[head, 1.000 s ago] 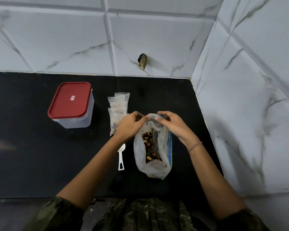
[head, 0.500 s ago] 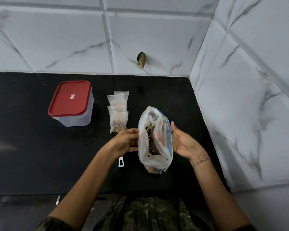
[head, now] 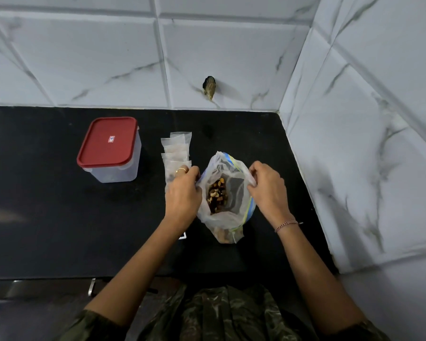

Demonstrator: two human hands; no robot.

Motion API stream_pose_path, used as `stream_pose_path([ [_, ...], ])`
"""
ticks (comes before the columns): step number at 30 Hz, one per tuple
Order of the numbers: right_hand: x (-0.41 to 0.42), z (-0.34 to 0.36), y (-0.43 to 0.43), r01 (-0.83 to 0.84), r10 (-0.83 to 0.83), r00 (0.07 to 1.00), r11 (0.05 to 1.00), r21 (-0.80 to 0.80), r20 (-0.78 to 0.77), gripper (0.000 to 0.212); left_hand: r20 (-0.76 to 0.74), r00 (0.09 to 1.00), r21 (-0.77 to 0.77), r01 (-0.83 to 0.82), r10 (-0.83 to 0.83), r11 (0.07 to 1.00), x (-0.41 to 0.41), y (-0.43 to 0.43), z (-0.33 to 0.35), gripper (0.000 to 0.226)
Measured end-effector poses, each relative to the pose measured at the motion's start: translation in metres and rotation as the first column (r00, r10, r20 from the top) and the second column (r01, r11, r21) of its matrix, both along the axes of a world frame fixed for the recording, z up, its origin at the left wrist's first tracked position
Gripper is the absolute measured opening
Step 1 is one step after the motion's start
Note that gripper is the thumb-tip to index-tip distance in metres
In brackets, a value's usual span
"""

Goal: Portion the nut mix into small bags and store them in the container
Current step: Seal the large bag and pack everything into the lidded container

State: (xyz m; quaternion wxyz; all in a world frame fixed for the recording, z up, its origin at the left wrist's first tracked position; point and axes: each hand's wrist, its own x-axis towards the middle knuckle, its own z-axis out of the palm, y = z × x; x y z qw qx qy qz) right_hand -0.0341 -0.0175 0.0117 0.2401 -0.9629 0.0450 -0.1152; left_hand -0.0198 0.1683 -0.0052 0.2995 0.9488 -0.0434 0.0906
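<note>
While left hand point(head: 182, 193) overlaps small bags point(head: 176, 153), container point(head: 108, 148) stands apart.

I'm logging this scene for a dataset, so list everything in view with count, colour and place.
large bag of nut mix: one, clear plastic with a blue-green zip strip, mouth held open, centre of the counter
nut mix: brown, tan and dark pieces, inside the large bag
small bags: a stack, exact count unclear, clear, left of the large bag
container: one, clear, far left on the counter
lid: one, red, closed on the container
scoop: one, white, mostly hidden under the left wrist
counter: black
wall tiles: white marble pattern, behind and right
left hand: gold ring, fingers grip the bag's left rim
right hand: bracelet at the wrist, fingers grip the right rim
</note>
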Motion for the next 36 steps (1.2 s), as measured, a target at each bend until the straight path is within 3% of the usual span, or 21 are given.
stream_pose_path([
  [2, -0.002, -0.005, 0.0, -0.009, 0.006, 1.0, 0.993, 0.115, 0.026, 0.018, -0.047, 0.999, -0.135, -0.016, 0.009, 0.991, -0.001, 0.0, -0.001, 0.015],
  [4, -0.005, -0.011, -0.001, 0.035, -0.002, 0.996, 0.918, 0.396, -0.084, 0.017, -0.268, 0.963, -0.412, -0.126, 0.012, 0.902, -0.004, 0.0, -0.001, 0.02],
  [5, -0.008, -0.014, -0.002, 0.094, 0.0, 0.987, 0.811, 0.578, -0.161, 0.016, -0.409, 0.913, -0.552, -0.244, -0.003, 0.798, -0.007, 0.0, -0.002, 0.021],
  [7, -0.02, -0.019, -0.004, 0.258, -0.005, 0.956, 0.484, 0.836, -0.292, 0.009, -0.627, 0.774, -0.674, -0.484, -0.086, 0.558, -0.018, -0.001, -0.006, 0.019],
  [9, -0.036, -0.023, -0.008, 0.392, -0.042, 0.917, 0.274, 0.878, -0.396, 0.011, -0.718, 0.671, -0.675, -0.604, -0.187, 0.424, -0.034, -0.003, -0.011, 0.015],
  [13, -0.07, -0.032, -0.012, 0.553, 0.079, 0.82, 0.144, 0.821, -0.566, 0.02, -0.732, 0.586, -0.678, -0.675, -0.346, 0.291, -0.061, -0.012, -0.019, 0.02],
  [16, -0.083, -0.035, -0.007, 0.595, 0.183, 0.79, 0.004, 0.804, -0.585, 0.013, -0.648, 0.653, -0.757, -0.61, -0.393, 0.235, -0.072, -0.018, -0.025, 0.013],
  [18, -0.084, -0.035, 0.001, 0.571, 0.208, 0.815, -0.126, 0.812, -0.541, 0.008, -0.579, 0.704, -0.811, -0.547, -0.412, 0.206, -0.074, -0.018, -0.025, 0.009],
  [20, -0.082, -0.033, 0.008, 0.53, 0.17, 0.847, -0.185, 0.828, -0.504, 0.016, -0.552, 0.744, -0.833, -0.514, -0.377, 0.204, -0.074, -0.019, -0.022, 0.009],
  [22, -0.079, -0.031, 0.015, 0.502, 0.103, 0.864, -0.127, 0.855, -0.492, 0.022, -0.551, 0.781, -0.834, -0.502, -0.295, 0.229, -0.073, -0.021, -0.015, 0.012],
  [24, -0.077, -0.028, 0.02, 0.469, 0.013, 0.882, 0.078, 0.88, -0.471, 0.023, -0.534, 0.826, -0.827, -0.464, -0.182, 0.319, -0.072, -0.022, -0.011, 0.017],
  [26, -0.079, -0.023, 0.024, 0.349, -0.108, 0.932, 0.521, 0.779, -0.345, 0.03, -0.482, 0.873, -0.777, -0.39, -0.068, 0.494, -0.072, -0.025, -0.007, 0.021],
  [27, -0.081, -0.018, 0.027, 0.255, -0.127, 0.961, 0.755, 0.605, -0.246, 0.033, -0.425, 0.905, -0.713, -0.327, -0.01, 0.62, -0.073, -0.026, -0.005, 0.023],
  [28, -0.084, -0.012, 0.032, 0.156, -0.102, 0.982, 0.91, 0.385, -0.158, 0.034, -0.341, 0.939, -0.609, -0.249, 0.035, 0.753, -0.074, -0.028, -0.004, 0.025],
  [29, -0.088, -0.004, 0.038, 0.08, -0.064, 0.994, 0.979, 0.186, -0.092, 0.034, -0.259, 0.964, -0.489, -0.182, 0.057, 0.853, -0.075, -0.03, -0.001, 0.028],
  [31, -0.091, 0.007, 0.046, 0.024, -0.023, 0.999, 0.999, 0.037, -0.023, 0.029, -0.17, 0.984, -0.351, -0.118, 0.06, 0.929, -0.078, -0.034, 0.005, 0.035],
  [32, -0.091, 0.009, 0.047, 0.026, -0.025, 1.0, 0.997, 0.078, -0.018, 0.027, -0.156, 0.986, -0.349, -0.103, 0.051, 0.931, -0.078, -0.035, 0.006, 0.037],
  [35, -0.085, 0.012, 0.043, 0.088, -0.072, 0.996, 0.898, 0.43, -0.053, 0.028, -0.158, 0.987, -0.43, -0.094, 0.027, 0.898, -0.074, -0.029, 0.008, 0.038],
  [36, -0.085, 0.013, 0.043, 0.082, -0.082, 0.996, 0.901, 0.425, -0.019, 0.036, -0.177, 0.984, -0.475, -0.1, 0.017, 0.874, -0.072, -0.026, 0.01, 0.038],
])
